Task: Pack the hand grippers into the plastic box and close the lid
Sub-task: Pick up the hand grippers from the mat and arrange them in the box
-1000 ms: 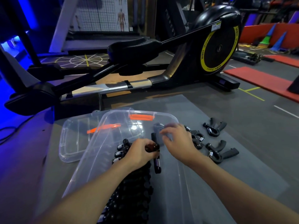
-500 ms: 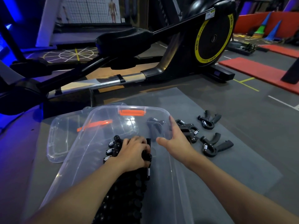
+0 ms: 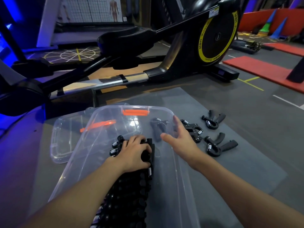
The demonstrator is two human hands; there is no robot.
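Elliptical trainer (image 3: 213,38) behind; grey mat (image 3: 238,170) on floor carries plastic box (image 3: 166,195); lid (image 3: 65,137) off, at box's left; packed row (image 3: 125,203) of hand grippers inside box; loose grippers (image 3: 218,146) on mat, right of box; left hand (image 3: 133,153) fingers curled over row's end; right hand (image 3: 182,142) fingers spread above right rim. Grippers likely light, stiff, sprung; take by handles. One second ago right hand was pinching inside box; now outward.

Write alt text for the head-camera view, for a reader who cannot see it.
A person's left hand grips a row of hand grippers in a clear plastic box, while the open right hand extends over its rim toward loose grippers on a grey mat. The lid lies alongside.
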